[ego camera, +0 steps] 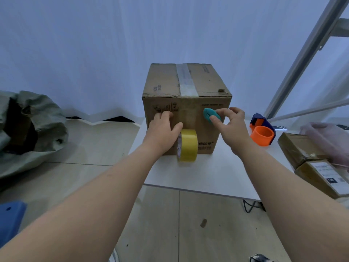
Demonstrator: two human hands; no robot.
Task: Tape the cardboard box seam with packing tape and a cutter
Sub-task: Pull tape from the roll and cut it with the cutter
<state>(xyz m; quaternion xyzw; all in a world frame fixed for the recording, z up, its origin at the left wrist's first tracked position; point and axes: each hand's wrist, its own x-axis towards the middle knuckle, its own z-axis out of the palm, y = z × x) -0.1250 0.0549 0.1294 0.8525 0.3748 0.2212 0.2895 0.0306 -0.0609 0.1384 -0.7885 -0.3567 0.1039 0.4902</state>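
A brown cardboard box (166,82) stands on a white table (198,173), with a strip of clear tape (186,80) running along its top seam and down over the front edge. A yellow tape roll (188,145) hangs against the box's front face. My left hand (163,131) presses flat on that face, thumb touching the roll's upper side. My right hand (231,127) pinches a small teal cutter (211,114) between thumb and fingers, held against the front face to the right of the tape.
An orange and blue tape dispenser (262,132) sits on the table to the right. Two smaller cartons (321,174) and a pink bag lie at the right edge. A grey-green sack (28,129) lies on the floor at left. A metal frame rises at right.
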